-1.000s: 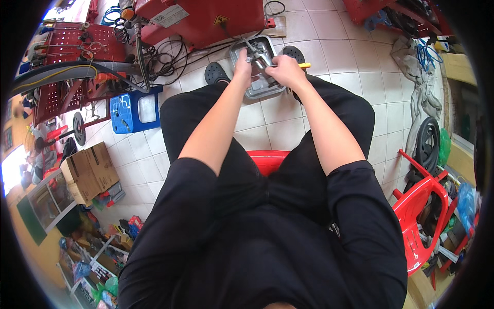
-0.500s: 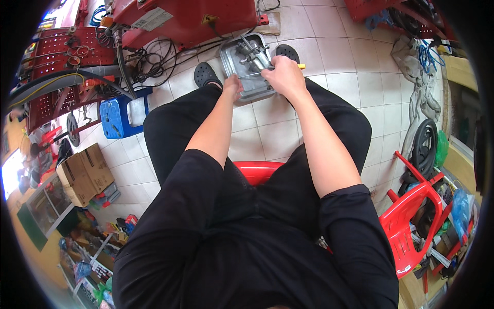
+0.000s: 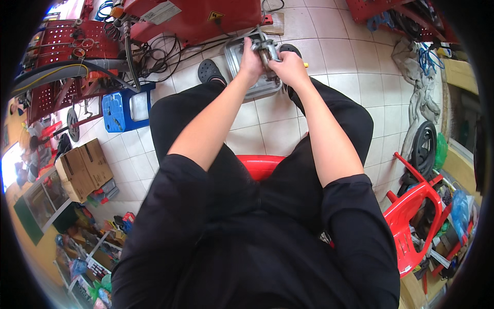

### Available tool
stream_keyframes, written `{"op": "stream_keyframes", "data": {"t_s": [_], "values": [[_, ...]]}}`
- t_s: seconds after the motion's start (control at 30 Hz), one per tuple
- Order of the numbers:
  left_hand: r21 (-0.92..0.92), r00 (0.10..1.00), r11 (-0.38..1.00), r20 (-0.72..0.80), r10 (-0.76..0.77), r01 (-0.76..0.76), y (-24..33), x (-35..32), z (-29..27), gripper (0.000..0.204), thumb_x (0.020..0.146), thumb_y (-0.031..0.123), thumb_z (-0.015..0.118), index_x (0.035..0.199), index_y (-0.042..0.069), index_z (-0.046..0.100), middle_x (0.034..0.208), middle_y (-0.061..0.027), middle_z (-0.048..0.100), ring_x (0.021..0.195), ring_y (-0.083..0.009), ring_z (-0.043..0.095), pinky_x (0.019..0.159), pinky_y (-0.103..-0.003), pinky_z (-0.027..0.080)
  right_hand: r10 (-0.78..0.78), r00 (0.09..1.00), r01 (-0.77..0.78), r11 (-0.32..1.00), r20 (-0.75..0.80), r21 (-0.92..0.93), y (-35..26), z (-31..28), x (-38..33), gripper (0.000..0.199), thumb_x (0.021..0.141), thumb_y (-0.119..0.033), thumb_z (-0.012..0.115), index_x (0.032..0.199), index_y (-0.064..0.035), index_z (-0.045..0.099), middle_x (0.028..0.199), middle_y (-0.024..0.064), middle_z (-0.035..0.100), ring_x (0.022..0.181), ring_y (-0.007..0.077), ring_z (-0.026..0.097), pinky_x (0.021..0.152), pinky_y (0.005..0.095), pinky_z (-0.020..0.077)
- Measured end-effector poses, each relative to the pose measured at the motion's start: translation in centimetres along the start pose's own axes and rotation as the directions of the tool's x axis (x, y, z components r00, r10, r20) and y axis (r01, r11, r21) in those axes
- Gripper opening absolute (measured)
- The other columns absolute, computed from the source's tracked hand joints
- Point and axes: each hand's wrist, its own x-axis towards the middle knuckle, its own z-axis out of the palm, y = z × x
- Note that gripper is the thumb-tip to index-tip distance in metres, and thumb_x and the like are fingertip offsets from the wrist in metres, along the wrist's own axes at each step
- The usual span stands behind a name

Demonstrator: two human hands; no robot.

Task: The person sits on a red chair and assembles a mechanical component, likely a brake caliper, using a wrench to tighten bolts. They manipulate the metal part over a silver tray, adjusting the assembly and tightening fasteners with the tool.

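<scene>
Between my knees, a grey metal part [image 3: 264,46] with a cylindrical body and a bent tube is held over a shallow metal tray [image 3: 263,93]. My left hand [image 3: 250,66] is closed round its near left side. My right hand [image 3: 289,68] is closed at the part's right side, and the yellow end of a thin tool [image 3: 306,65] pokes out beyond that hand. The tool's other end is hidden, so its kind is unclear. The tray rests on the tiled floor between my dark clogs [image 3: 209,70].
A red machine [image 3: 195,23] with black cables [image 3: 159,59] stands ahead. On the left are a blue plastic stool [image 3: 114,112] and a cardboard box [image 3: 85,167]. A red plastic chair [image 3: 411,226] stands at the right, near black tyres [image 3: 424,149].
My left hand has moved up and forward from the tray's near edge onto the metal part. The part is now lifted and tilted between both hands. The tool's thin shaft no longer shows.
</scene>
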Motion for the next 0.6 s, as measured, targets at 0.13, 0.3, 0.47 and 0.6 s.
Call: {"op": "stream_keyframes", "data": {"t_s": [0.13,0.3,0.47,0.6], "values": [[0.199,0.999,0.979,0.001,0.053,-0.052,4.2,-2.8,1.3,0.067,0.086,0.071,0.041,0.108,0.010,0.057,0.086,-0.0045,0.060,0.079,-0.0159,0.058,0.077,-0.033,0.047,-0.051,0.998,0.045,0.980,0.026,0.193,0.6,1.0,1.1,0.040,0.075,-0.029,0.065,0.098,0.0044,0.067,0.085,0.0207,0.069,0.078,0.0280,0.069,0.074,0.0367,0.0515],[0.435,0.995,0.895,-0.064,-0.082,0.102,9.2,-7.6,-1.3,0.040,0.082,0.055,0.062,0.096,0.017,0.060,0.088,-0.0001,0.062,0.072,-0.0130,0.059,0.068,-0.029,0.047,-0.076,0.925,-0.136,0.848,0.371,0.512,-4.7,1.6,-1.2,0.026,0.080,-0.028,0.064,0.089,-0.0039,0.068,0.064,-0.0043,0.051,0.050,0.0039,0.038,0.046,0.0219,0.0320],[0.173,0.981,0.984,-0.176,0.077,-0.046,10.3,-5.6,-1.9,0.032,0.080,0.032,0.071,0.098,0.009,0.057,0.084,-0.0076,0.064,0.067,-0.0148,0.061,0.060,-0.033,0.054,0.110,0.984,-0.161,0.878,0.137,0.450,0.2,4.5,4.9,0.024,0.081,-0.027,0.055,0.078,-0.0048,0.064,0.053,-0.0012,0.045,0.049,0.0123,0.047,0.045,0.0283,0.0346],[0.173,0.964,0.973,-0.191,0.187,-0.154,10.7,-2.9,-1.3,0.035,0.080,0.027,0.071,0.101,0.003,0.058,0.088,-0.0103,0.066,0.069,-0.0171,0.064,0.060,-0.032,0.055,0.199,0.975,-0.168,0.951,0.098,-0.259,10.5,11.4,8.0,0.030,0.081,-0.022,0.050,0.086,0.0032,0.065,0.082,0.0207,0.065,0.075,0.0342,0.062,0.067,0.0419,0.0486]]}}
